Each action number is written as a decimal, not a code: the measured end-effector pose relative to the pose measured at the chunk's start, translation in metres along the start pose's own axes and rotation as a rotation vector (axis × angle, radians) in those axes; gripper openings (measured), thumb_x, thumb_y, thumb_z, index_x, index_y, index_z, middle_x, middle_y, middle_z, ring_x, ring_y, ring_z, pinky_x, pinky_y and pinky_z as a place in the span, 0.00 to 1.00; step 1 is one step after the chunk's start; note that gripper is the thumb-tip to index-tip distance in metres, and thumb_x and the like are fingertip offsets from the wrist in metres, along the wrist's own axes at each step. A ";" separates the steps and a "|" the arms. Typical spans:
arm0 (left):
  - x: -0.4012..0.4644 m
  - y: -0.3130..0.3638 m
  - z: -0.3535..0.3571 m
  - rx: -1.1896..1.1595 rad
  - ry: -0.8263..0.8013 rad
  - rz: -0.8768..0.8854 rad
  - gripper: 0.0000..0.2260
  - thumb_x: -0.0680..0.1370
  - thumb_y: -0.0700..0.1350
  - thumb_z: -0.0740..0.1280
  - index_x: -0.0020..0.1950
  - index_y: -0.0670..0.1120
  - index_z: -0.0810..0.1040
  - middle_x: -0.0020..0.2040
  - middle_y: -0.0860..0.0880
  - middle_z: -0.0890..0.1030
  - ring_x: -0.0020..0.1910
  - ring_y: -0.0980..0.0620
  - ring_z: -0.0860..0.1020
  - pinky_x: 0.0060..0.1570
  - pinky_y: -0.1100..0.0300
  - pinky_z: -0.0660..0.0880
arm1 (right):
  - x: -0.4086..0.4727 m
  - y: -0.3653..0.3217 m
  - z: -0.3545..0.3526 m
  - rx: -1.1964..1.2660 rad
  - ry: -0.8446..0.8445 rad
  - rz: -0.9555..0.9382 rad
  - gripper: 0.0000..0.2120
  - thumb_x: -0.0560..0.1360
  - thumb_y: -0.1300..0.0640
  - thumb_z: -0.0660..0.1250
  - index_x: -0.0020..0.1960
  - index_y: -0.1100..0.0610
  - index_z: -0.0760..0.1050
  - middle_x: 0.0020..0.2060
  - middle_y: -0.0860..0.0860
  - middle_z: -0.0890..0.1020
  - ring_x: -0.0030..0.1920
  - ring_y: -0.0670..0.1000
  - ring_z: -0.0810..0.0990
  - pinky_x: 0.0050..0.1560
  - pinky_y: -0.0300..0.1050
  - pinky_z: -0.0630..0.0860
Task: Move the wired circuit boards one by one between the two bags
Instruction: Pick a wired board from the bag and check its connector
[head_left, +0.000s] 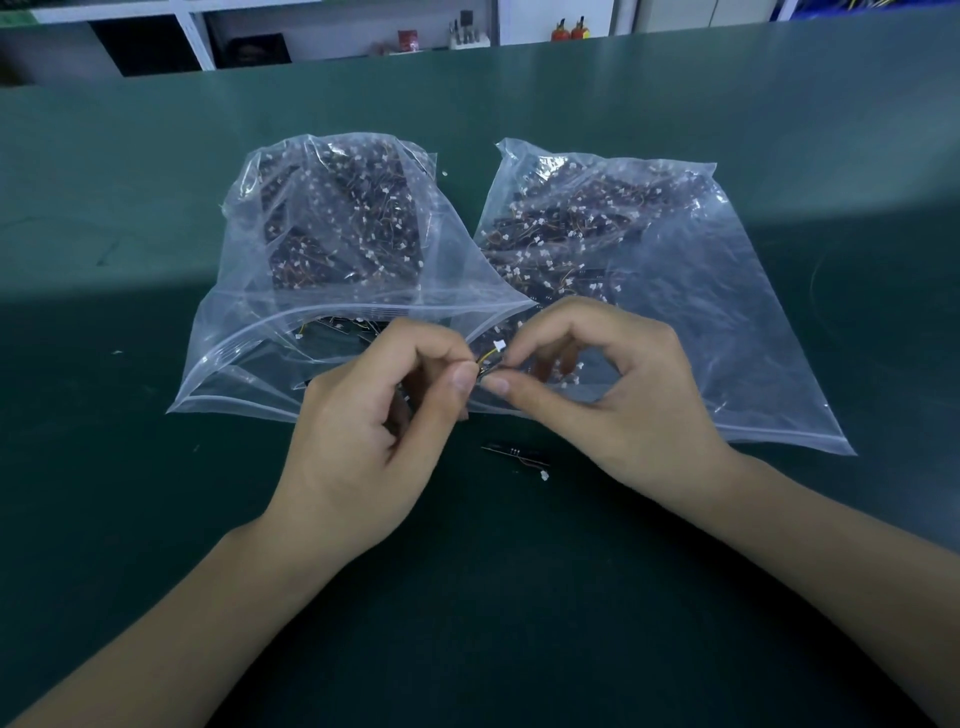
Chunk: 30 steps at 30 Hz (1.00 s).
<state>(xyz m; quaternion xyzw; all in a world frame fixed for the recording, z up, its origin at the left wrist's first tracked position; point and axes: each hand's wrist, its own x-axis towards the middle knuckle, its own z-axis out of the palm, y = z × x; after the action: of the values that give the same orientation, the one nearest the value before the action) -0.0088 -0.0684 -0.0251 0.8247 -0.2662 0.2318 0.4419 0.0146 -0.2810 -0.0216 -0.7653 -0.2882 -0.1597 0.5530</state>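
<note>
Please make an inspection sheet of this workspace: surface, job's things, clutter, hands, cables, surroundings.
Surface: dark green table mat, small white specks near the bags.
Job's things: left bag and right bag, clear plastic, both holding many wired circuit boards; one held board; one loose board on the mat.
Clutter: nothing seen.
Hands: left hand and right hand both pinch the held board.
Cables: yellow wire with white connector on the held board.
Surroundings: white shelves with small items behind.

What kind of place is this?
Probably an electronics workshop: two bags full of wired boards lie on a green bench, with tools on shelves behind.
</note>
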 end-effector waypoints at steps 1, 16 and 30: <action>0.000 0.000 0.000 0.000 -0.002 0.002 0.03 0.86 0.45 0.66 0.55 0.53 0.77 0.41 0.53 0.80 0.38 0.51 0.80 0.36 0.58 0.73 | 0.000 0.000 -0.001 0.004 0.012 0.021 0.08 0.75 0.56 0.80 0.48 0.57 0.83 0.42 0.41 0.84 0.42 0.50 0.83 0.47 0.36 0.75; 0.002 -0.002 0.002 -0.064 0.068 -0.018 0.05 0.82 0.48 0.71 0.58 0.53 0.80 0.47 0.59 0.83 0.40 0.53 0.82 0.39 0.63 0.77 | 0.001 0.001 -0.001 0.107 0.020 0.002 0.04 0.78 0.62 0.76 0.52 0.56 0.84 0.43 0.47 0.86 0.42 0.50 0.82 0.47 0.40 0.76; 0.003 -0.003 0.001 -0.074 0.102 -0.023 0.03 0.82 0.48 0.72 0.54 0.55 0.80 0.46 0.59 0.82 0.40 0.53 0.81 0.37 0.64 0.75 | 0.000 -0.002 0.001 0.093 -0.050 0.054 0.03 0.80 0.62 0.73 0.52 0.57 0.80 0.45 0.47 0.84 0.43 0.53 0.81 0.46 0.47 0.77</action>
<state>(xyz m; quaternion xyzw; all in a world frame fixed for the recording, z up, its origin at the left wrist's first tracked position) -0.0048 -0.0685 -0.0258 0.7980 -0.2422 0.2586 0.4876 0.0131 -0.2796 -0.0210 -0.7499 -0.2881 -0.1121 0.5849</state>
